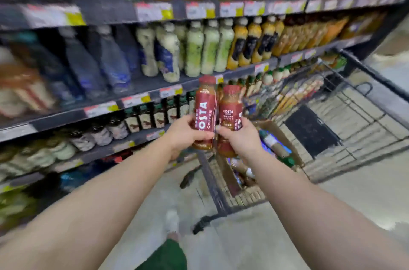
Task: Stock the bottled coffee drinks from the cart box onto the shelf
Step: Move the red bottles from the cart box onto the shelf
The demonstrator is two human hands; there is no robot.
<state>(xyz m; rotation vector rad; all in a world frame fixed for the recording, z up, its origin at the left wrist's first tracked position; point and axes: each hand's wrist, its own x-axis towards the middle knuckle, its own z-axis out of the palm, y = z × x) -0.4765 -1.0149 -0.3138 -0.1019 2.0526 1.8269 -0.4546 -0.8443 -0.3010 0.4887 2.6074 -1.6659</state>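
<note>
Two coffee bottles in hand, carried toward the shelf.

At frame centre, your left hand (188, 134) wraps one Costa bottle (204, 110); your right hand (241, 139) wraps the second bottle (230, 114), both upright and touching, labels outward for facing, above the cart box (278, 137).

Single head cam, wide-angle, tilted fwd and down along both forearms; edges blurred. Left hand (188, 132) and right hand (241, 137) sit close, near frame centre, w/ shelving (141, 90) left of and beyond them, wire cart (332, 128) to their right.
</note>
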